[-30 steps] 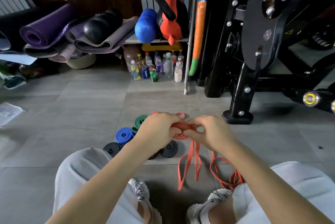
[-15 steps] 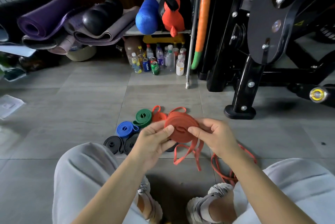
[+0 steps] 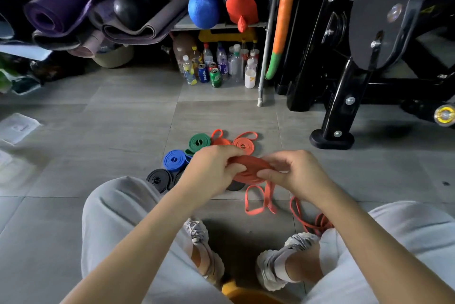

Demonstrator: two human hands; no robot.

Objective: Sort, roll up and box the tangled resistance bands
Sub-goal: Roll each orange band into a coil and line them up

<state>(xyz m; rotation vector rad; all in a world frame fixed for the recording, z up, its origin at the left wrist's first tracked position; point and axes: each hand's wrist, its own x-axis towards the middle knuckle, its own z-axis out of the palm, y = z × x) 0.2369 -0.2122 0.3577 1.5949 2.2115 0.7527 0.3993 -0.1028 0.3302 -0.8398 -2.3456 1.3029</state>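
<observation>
Spreading under everything, a grey tiled floor (image 3: 98,146) carries the scene. A black metal gym machine (image 3: 344,77) stands at its far right edge. A heap of rolled purple and grey yoga mats (image 3: 61,5) lies along the far left edge. The person's legs in light grey trousers (image 3: 118,217) bend in from the near edge, with white trainers (image 3: 275,262) planted between them. A blue foam bolster (image 3: 204,0) sits on a low shelf at the far edge, and a cluster of plastic bottles and drink cans (image 3: 221,67) stands on the floor below it.

Above the middle of the floor, the left hand (image 3: 211,168) and the right hand (image 3: 295,173) both grip a red flat rubber resistance band (image 3: 248,168). It is wound into a flat coil, pinched between thumbs and curled fingers from either side. Its unrolled tail (image 3: 261,197) hangs down to the floor in a loop. A thin red loose band (image 3: 310,217) lies tangled just beside the right trainer.

Finished rolls lie close together on the floor beyond and left of the hands: a black rolled band (image 3: 158,179), a blue rolled band (image 3: 174,160), a green rolled band (image 3: 199,142), a red rolled band (image 3: 220,141) and an orange rolled band (image 3: 243,145). Another dark roll (image 3: 235,185) shows partly beneath the held coil.
</observation>
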